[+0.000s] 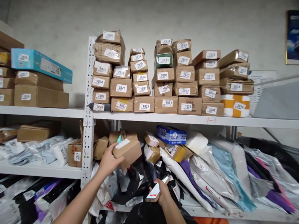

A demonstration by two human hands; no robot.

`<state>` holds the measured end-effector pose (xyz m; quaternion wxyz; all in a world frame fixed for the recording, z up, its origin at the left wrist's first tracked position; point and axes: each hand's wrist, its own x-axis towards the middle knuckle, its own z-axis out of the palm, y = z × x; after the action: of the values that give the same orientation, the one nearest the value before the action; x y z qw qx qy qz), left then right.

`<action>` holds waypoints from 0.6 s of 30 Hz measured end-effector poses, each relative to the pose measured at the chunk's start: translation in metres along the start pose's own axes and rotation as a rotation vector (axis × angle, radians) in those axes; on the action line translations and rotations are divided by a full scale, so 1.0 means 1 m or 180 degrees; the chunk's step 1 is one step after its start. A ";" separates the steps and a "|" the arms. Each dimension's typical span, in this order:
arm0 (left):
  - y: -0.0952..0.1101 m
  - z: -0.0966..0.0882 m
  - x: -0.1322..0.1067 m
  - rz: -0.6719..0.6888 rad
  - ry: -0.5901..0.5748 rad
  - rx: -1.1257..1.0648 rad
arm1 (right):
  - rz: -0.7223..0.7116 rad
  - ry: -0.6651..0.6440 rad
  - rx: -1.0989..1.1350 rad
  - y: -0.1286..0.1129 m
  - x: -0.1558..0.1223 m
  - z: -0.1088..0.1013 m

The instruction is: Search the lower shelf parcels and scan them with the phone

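Left hand (108, 162) is clamped on a small cardboard box (126, 152) bearing a white label, held tilted above the middle shelf (209, 212), near its left upright. Right hand (161, 192) grips a phone (155, 191) (screen facing up) over the black and white mailer bags (211, 168) heaped there. Numbered cartons (166, 82) stand stacked along the top shelf (189, 119).

I'm looking into a parcel storeroom: white metal shelving (90, 89) runs wall to wall, its top shelf stacked with brown cartons (165, 89) bearing numbered labels, the shelf beneath heaped with plastic mailer bags (224, 169).
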<state>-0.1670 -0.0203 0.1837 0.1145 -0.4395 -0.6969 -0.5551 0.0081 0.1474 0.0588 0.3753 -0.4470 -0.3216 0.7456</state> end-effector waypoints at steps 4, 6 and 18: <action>-0.004 -0.011 0.006 0.0212 0.0564 -0.0074 | -0.0012 -0.0023 0.0003 0.001 0.000 0.001; -0.007 -0.007 0.009 0.0322 0.0832 -0.0135 | -0.0008 -0.0053 -0.0003 0.002 -0.002 0.001; 0.015 0.006 0.086 0.0051 0.1629 0.1104 | -0.0059 0.0053 0.0218 0.006 0.001 -0.004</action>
<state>-0.2046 0.0269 0.2469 0.3639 -0.2648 -0.7263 -0.5196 0.0104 0.1457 0.0523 0.3999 -0.4370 -0.2968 0.7490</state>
